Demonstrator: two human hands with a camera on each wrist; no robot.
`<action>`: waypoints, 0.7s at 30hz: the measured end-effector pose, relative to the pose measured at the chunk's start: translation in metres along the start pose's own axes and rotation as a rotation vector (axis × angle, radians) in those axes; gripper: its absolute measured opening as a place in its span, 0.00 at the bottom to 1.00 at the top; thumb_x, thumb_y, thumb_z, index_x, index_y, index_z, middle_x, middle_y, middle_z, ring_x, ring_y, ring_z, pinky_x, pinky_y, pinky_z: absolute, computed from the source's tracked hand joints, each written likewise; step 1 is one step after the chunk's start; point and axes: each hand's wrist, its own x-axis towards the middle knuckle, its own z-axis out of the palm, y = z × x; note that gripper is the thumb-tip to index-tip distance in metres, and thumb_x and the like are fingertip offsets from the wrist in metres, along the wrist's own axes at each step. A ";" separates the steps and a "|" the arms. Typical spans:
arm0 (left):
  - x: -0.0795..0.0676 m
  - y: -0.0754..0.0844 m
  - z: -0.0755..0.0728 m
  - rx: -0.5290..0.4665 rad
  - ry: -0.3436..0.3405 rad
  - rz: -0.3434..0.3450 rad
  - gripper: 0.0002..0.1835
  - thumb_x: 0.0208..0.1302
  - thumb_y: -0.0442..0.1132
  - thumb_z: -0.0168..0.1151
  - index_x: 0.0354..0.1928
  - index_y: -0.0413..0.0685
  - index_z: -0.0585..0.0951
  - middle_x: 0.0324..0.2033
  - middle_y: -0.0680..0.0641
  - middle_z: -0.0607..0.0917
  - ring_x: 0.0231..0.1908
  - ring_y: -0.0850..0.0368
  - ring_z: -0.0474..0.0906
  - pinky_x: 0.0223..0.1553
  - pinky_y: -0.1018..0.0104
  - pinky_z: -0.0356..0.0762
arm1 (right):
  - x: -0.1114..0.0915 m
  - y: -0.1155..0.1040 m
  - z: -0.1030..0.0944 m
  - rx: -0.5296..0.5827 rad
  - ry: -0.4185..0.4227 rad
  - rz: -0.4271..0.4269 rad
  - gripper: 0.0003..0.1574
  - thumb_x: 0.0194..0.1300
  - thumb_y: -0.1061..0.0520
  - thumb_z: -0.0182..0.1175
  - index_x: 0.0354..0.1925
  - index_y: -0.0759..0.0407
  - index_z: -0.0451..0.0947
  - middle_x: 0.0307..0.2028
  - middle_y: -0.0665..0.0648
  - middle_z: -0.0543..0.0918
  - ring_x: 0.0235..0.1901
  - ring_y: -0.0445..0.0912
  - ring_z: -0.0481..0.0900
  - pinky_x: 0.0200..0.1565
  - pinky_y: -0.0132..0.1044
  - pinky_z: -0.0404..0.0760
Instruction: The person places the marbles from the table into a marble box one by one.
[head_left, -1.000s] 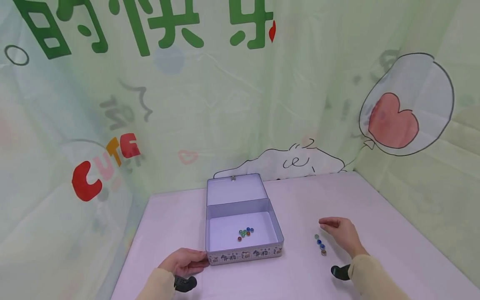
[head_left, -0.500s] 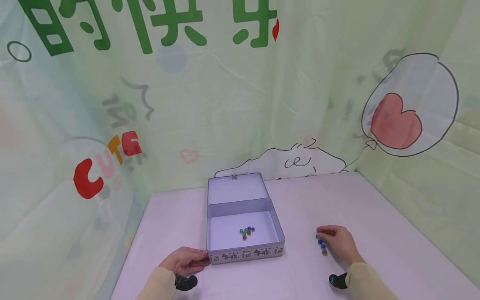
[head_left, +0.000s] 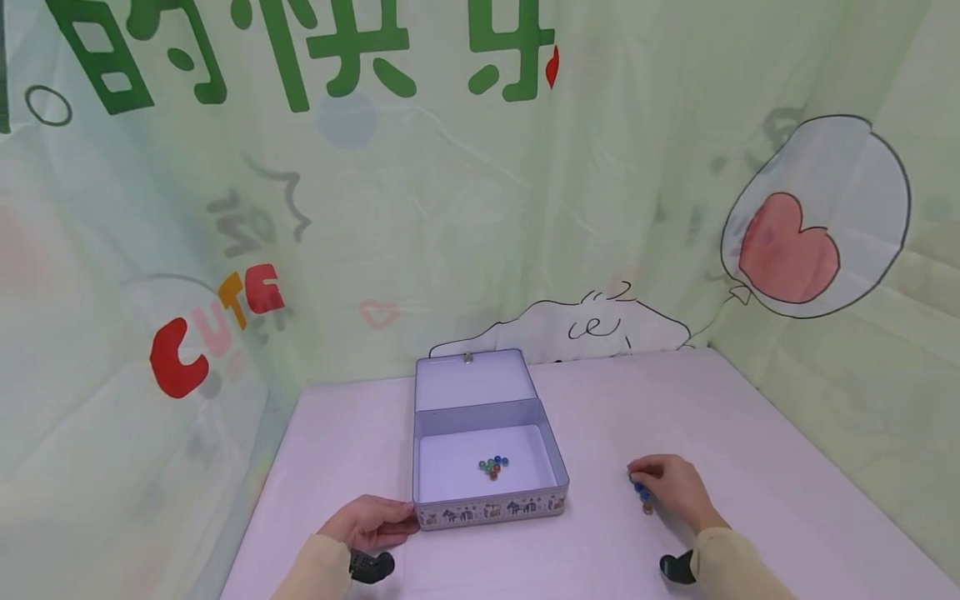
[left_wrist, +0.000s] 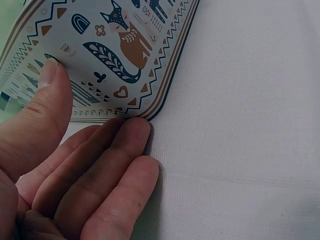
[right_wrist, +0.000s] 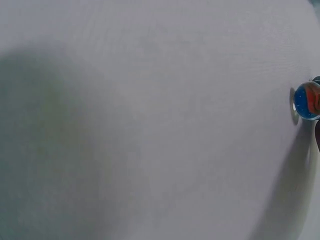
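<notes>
An open tin box (head_left: 487, 515) with animal prints stands on the table, several small glass marbles (head_left: 491, 463) lying together on its floor. At its front left corner is my left hand (head_left: 367, 518). The left thumb (left_wrist: 52, 87) lies on the printed wall, and the extended fingers (left_wrist: 132, 137) touch the lower edge. My right hand (head_left: 675, 487), to the right of the box, pinches a marble at the far end of a short row; the fingertips mostly cover it. Two blue marbles and a brownish marble (head_left: 648, 508) show below them. A blue and orange marble (right_wrist: 306, 101) sits at the right wrist view's edge.
The tin's hinged lid (head_left: 474, 379) is folded back toward the printed curtain (head_left: 420, 208). Curtains also rise along the left and right sides of the pale table (head_left: 570, 558). Black wrist devices (head_left: 372, 567) sit under both sleeves.
My right hand has come down and toward me onto the far marble of the row. Inside the tin, a reddish marble has rolled right to join the others. The left hand stays put.
</notes>
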 end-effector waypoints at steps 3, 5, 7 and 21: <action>0.001 -0.001 0.000 0.002 0.002 -0.006 0.15 0.69 0.36 0.67 0.50 0.31 0.85 0.42 0.36 0.91 0.43 0.49 0.90 0.50 0.54 0.88 | -0.002 -0.004 -0.003 0.024 0.012 0.003 0.10 0.67 0.61 0.66 0.46 0.59 0.87 0.46 0.61 0.89 0.48 0.55 0.85 0.53 0.56 0.84; 0.002 -0.002 -0.001 0.003 0.000 -0.006 0.15 0.69 0.37 0.68 0.51 0.31 0.85 0.42 0.36 0.91 0.43 0.49 0.90 0.50 0.55 0.89 | -0.003 -0.008 -0.006 0.045 0.026 -0.010 0.10 0.68 0.61 0.66 0.48 0.61 0.87 0.48 0.63 0.89 0.49 0.57 0.85 0.54 0.55 0.84; 0.003 -0.003 -0.002 0.003 -0.002 -0.001 0.16 0.69 0.37 0.68 0.51 0.31 0.85 0.42 0.36 0.91 0.43 0.49 0.90 0.50 0.55 0.89 | -0.002 -0.014 -0.009 0.063 0.043 -0.031 0.11 0.69 0.61 0.65 0.49 0.62 0.86 0.48 0.63 0.89 0.50 0.57 0.85 0.54 0.53 0.85; 0.002 -0.001 -0.005 0.007 -0.006 0.014 0.14 0.69 0.36 0.67 0.50 0.31 0.85 0.43 0.35 0.91 0.42 0.50 0.90 0.51 0.53 0.88 | 0.026 -0.102 -0.007 0.133 0.059 -0.180 0.12 0.69 0.60 0.66 0.49 0.63 0.86 0.48 0.63 0.89 0.48 0.56 0.87 0.53 0.51 0.87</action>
